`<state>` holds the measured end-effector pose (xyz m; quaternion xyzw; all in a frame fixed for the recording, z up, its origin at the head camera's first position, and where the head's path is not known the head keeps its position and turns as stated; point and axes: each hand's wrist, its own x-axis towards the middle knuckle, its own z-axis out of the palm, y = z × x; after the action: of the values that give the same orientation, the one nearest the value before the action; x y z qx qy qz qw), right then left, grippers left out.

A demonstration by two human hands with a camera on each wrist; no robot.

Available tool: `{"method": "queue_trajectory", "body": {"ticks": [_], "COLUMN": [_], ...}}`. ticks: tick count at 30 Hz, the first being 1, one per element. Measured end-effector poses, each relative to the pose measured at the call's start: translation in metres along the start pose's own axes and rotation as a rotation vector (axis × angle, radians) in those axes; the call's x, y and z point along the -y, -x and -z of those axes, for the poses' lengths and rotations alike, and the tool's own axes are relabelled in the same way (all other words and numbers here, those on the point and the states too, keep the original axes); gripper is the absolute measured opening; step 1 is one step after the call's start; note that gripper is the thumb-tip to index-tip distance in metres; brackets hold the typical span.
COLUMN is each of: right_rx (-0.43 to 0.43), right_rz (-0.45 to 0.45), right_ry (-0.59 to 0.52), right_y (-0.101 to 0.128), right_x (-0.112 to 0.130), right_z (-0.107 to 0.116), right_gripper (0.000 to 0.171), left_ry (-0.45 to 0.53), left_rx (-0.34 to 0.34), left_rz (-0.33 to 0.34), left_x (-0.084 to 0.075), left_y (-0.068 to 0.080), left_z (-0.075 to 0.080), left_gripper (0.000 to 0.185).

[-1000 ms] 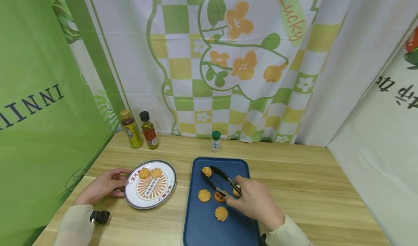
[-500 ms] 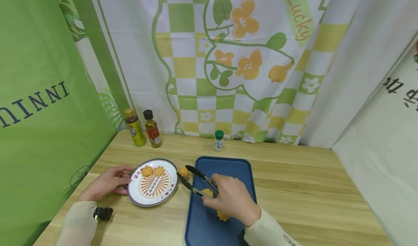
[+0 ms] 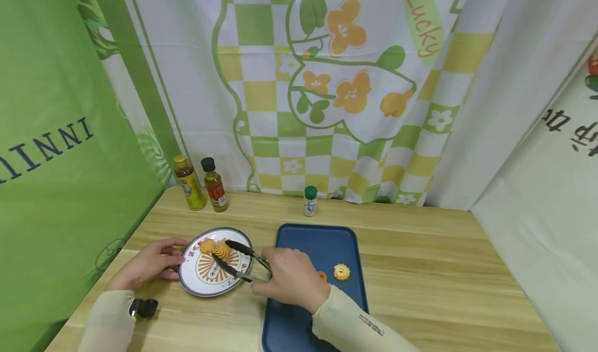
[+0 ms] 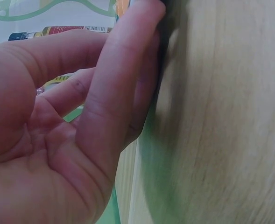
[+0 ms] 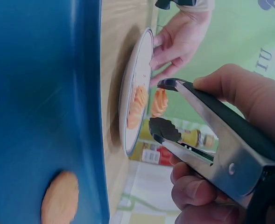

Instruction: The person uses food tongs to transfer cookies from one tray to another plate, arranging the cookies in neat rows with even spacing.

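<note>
Two hands work around a white plate (image 3: 198, 284) on the wooden counter (image 3: 420, 248). From where I stand, the right hand (image 3: 296, 279) has its fingers wrapped about a pair of tongs (image 3: 226, 267), whose black tips reach over the plate. A swirled cookie (image 5: 159, 102) sits between those tips, seemingly held just above the plate, though I can't be sure both tips press on it. The left hand (image 3: 154, 262) rests its loosely bent fingers at the plate's left rim; whether it truly pinches the rim, I cannot tell.

Two more cookies (image 3: 207, 245) lie on the plate. To the plate's right is a blue tray (image 3: 315, 238) bearing a round cookie (image 3: 341, 272) and an orange ring-shaped snack (image 3: 322, 275), the latter partly hidden by the hand. Behind the plate stand two sauce bottles (image 3: 215, 186), and farther right of them a green-capped shaker (image 3: 310, 201).

The cookie looks light, stiff and dry, not slippery but likely to crumble, its ridges perhaps chipping under a hard squeeze. I'd judge it best taken low across its sides, with gentle, even pressure.
</note>
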<state>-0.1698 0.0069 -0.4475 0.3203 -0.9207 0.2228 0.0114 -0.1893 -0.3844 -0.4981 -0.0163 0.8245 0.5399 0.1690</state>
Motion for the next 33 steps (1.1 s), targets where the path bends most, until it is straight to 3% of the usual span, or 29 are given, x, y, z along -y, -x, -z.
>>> {"method": "queue_trajectory", "body": {"ticks": [10,20,33], "right_rx": [0.069,0.096,0.092], "right_rz": [0.062,0.083,0.056], "right_ry": [0.106,0.195,0.164], "right_y": [-0.026,-0.037,-0.033], "right_x": [0.025,0.037,0.036], "right_z": [-0.019,-0.026,-0.026], "right_gripper": [0.034,0.043,0.039], "left_ry": [0.037,0.028,0.025], "left_rx": [0.021,0.015,0.016], "left_rz": [-0.018,-0.015,-0.021], "left_x": [0.000,0.001,0.000], "left_y": [0.002,0.000,0.000], "left_z": [0.000,-0.001,0.000], "left_gripper": [0.061,0.060,0.061]}}
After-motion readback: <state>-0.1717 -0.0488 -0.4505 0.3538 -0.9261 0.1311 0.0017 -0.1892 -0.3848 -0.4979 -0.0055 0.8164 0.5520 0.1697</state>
